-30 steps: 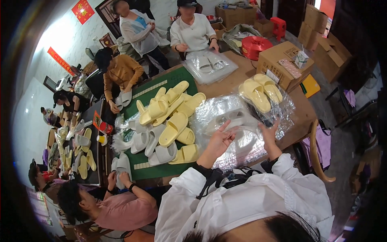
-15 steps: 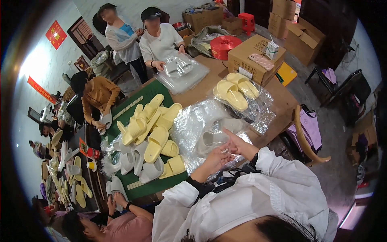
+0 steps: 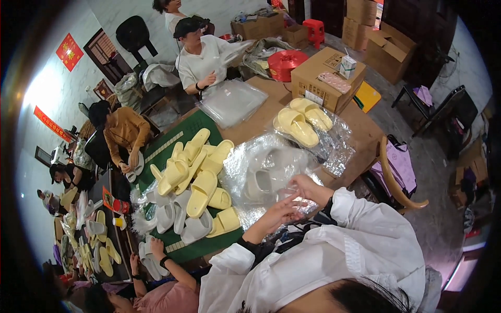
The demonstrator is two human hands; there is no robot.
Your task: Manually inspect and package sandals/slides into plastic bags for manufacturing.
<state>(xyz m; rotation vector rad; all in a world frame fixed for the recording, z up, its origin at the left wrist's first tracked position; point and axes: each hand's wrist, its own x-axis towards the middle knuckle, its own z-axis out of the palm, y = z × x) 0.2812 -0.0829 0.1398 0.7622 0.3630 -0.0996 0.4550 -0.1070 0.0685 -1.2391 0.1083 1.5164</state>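
Observation:
A pair of grey slippers (image 3: 258,183) lies inside a clear plastic bag (image 3: 286,168) on the table before me. At the bag's near end, my left hand (image 3: 277,213) and my right hand (image 3: 309,190) come close together, with fingers bent on the thin film. The exact grip is partly hidden by the shiny plastic. To the left, yellow slippers (image 3: 202,188) are heaped on a green cutting mat (image 3: 177,252), with loose grey slippers (image 3: 196,226) beside them. Beyond my right hand rests a bagged pair of yellow slippers (image 3: 297,128).
Flat clear bags (image 3: 235,101) are stacked at the far side, near a person in white (image 3: 201,65). A cardboard box (image 3: 326,78) carries a phone and a drink carton. A person in pink (image 3: 167,292) handles grey slippers at left. A curved wooden chair arm (image 3: 389,177) stands right.
The bagged grey slippers have shifted slightly left, and my hands have moved a little lower along the bag's end. Across the table, the person in white has lifted a bag aside.

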